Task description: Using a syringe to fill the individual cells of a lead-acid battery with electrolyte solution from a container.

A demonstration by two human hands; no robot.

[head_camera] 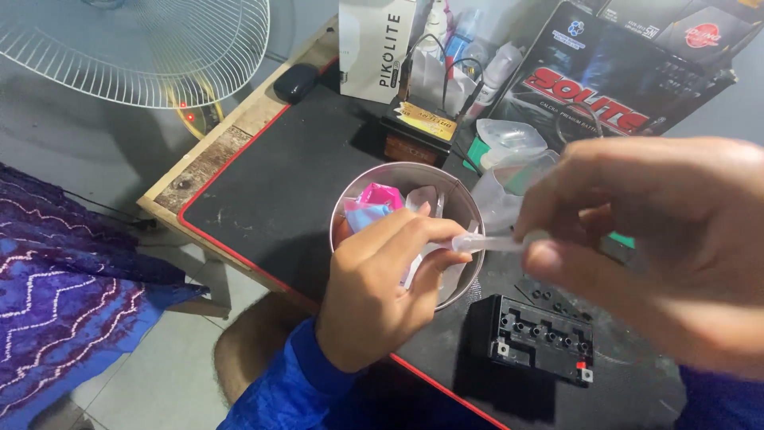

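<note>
My left hand point(380, 280) pinches one end of a small clear plastic tube point(492, 243) over a round metal tin point(459, 193). Close to the camera and blurred, my right hand point(660, 239) grips the tube's other end between thumb and fingers. The tin holds pink, blue and clear plastic scraps point(377, 201). A small black battery point(541, 339) with a row of open filler holes sits on the black mat point(278, 183) just below my right hand.
Behind the tin stand a white carton point(374, 48), a black battery box point(613, 80), a small wooden stand with wires point(426, 127) and crumpled clear plastic point(509, 147). A white fan grille point(143, 48) is at upper left, a purple patterned cloth point(64, 271) at left.
</note>
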